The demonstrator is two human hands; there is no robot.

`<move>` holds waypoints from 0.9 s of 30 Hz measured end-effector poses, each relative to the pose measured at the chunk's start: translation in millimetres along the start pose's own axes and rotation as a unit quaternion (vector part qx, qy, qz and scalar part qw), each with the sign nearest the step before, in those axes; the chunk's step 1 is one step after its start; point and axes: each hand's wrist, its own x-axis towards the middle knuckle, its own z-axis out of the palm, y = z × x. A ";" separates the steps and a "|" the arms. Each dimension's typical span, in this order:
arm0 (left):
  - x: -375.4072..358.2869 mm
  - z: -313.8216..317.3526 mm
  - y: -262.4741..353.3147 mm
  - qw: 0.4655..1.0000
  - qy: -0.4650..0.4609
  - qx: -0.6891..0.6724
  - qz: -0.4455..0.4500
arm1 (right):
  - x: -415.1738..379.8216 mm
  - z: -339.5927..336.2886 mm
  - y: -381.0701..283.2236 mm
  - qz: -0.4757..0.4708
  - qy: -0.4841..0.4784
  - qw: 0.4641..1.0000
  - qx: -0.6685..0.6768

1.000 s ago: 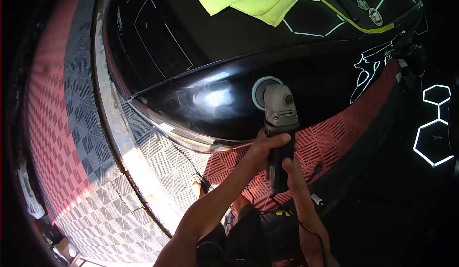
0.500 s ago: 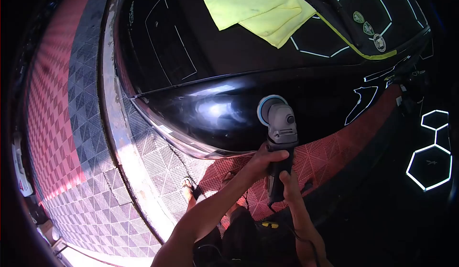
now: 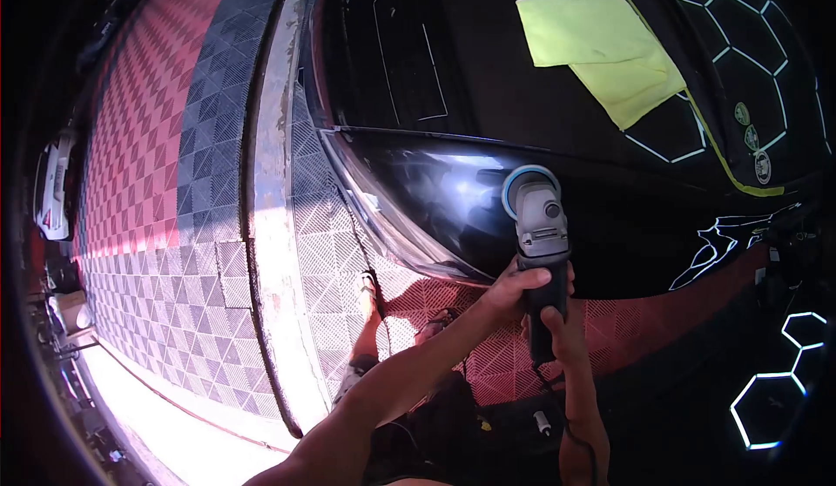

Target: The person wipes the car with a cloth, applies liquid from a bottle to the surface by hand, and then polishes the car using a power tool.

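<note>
A grey and black power polisher (image 3: pixel 542 216) rests with its round, blue-rimmed pad against the glossy black car panel (image 3: pixel 409 181). Wrapped round the front of its black handle is my left hand (image 3: pixel 520 287). Lower on the same handle, my right hand (image 3: pixel 564 325) grips from the right side, near the cord end. A bright light reflection lies on the panel just left of the pad. On the black surface above, a folded yellow cloth (image 3: pixel 601 46) is spread out.
Red and grey floor tiles (image 3: pixel 209 155) cover the left side, crossed by a pale strip (image 3: pixel 272 181). A power cord (image 3: pixel 570 416) hangs from the tool past my right forearm. A white car (image 3: pixel 57 185) stands at the far left.
The view has shifted, so the car and cloth appear farther right and lower. The polisher's pad now appears closer to the light reflection. Both hands keep their hold.
</note>
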 end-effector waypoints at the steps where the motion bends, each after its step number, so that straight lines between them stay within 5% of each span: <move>1: -11.0 -6.8 6.3 1.000 0.007 0.004 -0.008 | 0.0 13.3 -5.4 0.010 0.009 1.000 -0.010; 8: -59.1 -47.3 52.1 0.996 0.043 -0.070 0.045 | 27.4 75.4 8.3 0.032 -0.021 0.989 -0.146; 15: -73.3 -78.0 113.9 0.991 0.057 -0.083 0.083 | 67.4 146.4 -5.0 0.061 -0.025 0.991 -0.119; 17: -73.6 -93.5 127.0 0.988 0.015 -0.110 0.110 | 81.8 157.4 5.4 -0.027 -0.022 0.982 -0.186; 27: -80.3 -143.3 198.9 0.984 0.016 -0.138 0.109 | 134.0 232.3 4.1 -0.081 0.002 0.961 -0.263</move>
